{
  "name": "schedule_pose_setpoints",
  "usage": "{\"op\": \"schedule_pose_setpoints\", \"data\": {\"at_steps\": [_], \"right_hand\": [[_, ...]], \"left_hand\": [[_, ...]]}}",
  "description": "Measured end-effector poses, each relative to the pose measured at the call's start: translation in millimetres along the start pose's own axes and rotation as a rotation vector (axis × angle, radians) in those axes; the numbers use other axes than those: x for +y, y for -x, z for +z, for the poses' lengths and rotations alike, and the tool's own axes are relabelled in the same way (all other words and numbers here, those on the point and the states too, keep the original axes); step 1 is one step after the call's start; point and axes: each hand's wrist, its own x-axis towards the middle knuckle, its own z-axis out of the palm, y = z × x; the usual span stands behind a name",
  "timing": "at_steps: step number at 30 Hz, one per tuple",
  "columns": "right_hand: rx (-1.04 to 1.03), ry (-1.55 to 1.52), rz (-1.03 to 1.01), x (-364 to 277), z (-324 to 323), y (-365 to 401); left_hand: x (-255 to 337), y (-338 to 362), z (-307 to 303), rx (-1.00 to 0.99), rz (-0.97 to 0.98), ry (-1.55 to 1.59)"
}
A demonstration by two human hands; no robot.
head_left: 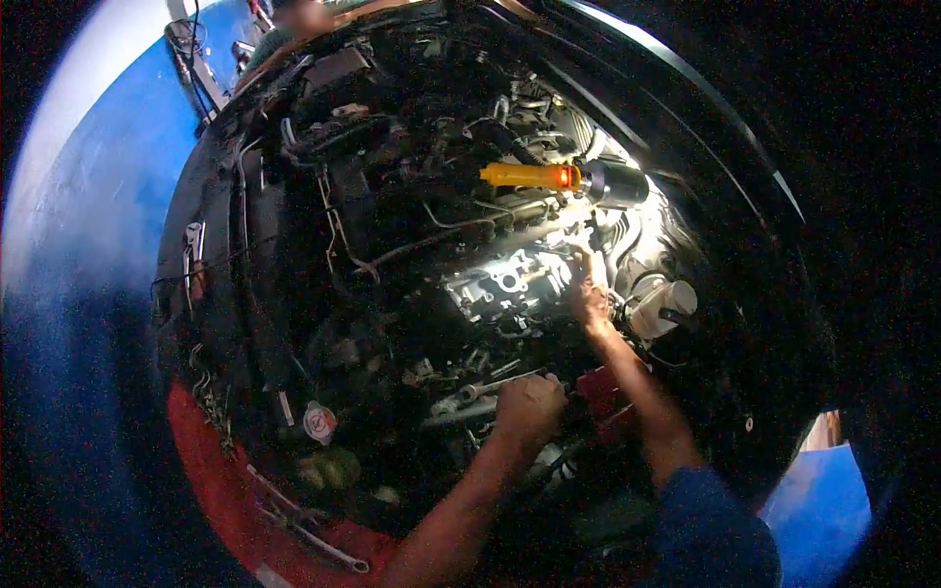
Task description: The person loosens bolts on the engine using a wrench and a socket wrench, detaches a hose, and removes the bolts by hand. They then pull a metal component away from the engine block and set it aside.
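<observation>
Inside a dark engine bay, my left hand point(531, 404) has its fingers curled, its back toward the camera. A metal wrench point(482, 389) extends leftward from this hand. Farther forward, my right hand point(591, 294) reaches into the lit part of the engine, beside a bright metal engine part point(510, 279). Its fingers are partly lost in glare, and what they touch cannot be made out. Above it, a yellow work light point(529, 176) with an orange-lit end lies by a dark cylinder point(618, 184).
A round white reservoir point(662, 309) stands right of my right hand. Wrenches point(314, 534) lie on the red bodywork point(201, 431) at lower left, near a round cap point(319, 421). More tools point(194, 260) rest at the left edge. Another person point(304, 20) is at the top.
</observation>
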Motion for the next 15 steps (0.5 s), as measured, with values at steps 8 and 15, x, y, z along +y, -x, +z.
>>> {"op": "schedule_pose_setpoints", "data": {"at_steps": [8, 15], "right_hand": [[0.004, 0.440, -0.163, 121, 64, 15], [-0.012, -0.039, -0.043, -4, 3, -4]], "left_hand": [[0, 3, 3, 0.124, 0.036, 0.010], [4, 6, -5, 0.106, 0.014, 0.040]]}}
